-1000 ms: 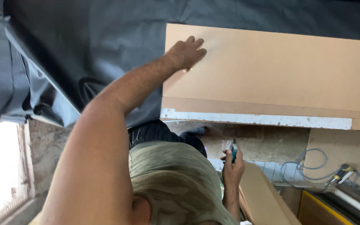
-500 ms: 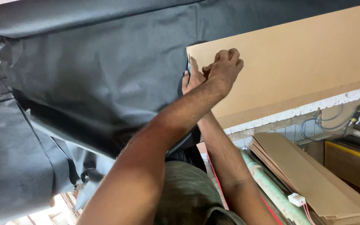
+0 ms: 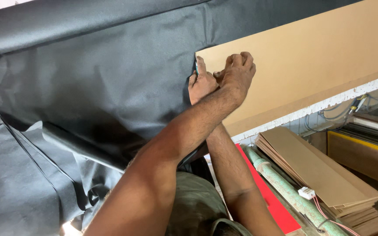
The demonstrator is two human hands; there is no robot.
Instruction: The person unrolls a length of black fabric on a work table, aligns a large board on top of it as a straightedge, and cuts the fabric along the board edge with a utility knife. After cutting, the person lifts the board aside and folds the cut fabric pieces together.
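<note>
Both hands meet at the fibreboard panel's [image 3: 311, 65] left corner: left hand [image 3: 237, 74] fisted on it, right hand [image 3: 202, 85] pinching a small teal tool [image 3: 196, 66] against the black fabric [image 3: 101, 83].

Stack of brown boards [image 3: 316, 170] at lower right, pale green pipe [image 3: 285, 188] beside it, red sheet [image 3: 267, 196], small white connector [image 3: 306, 192] with wires
</note>
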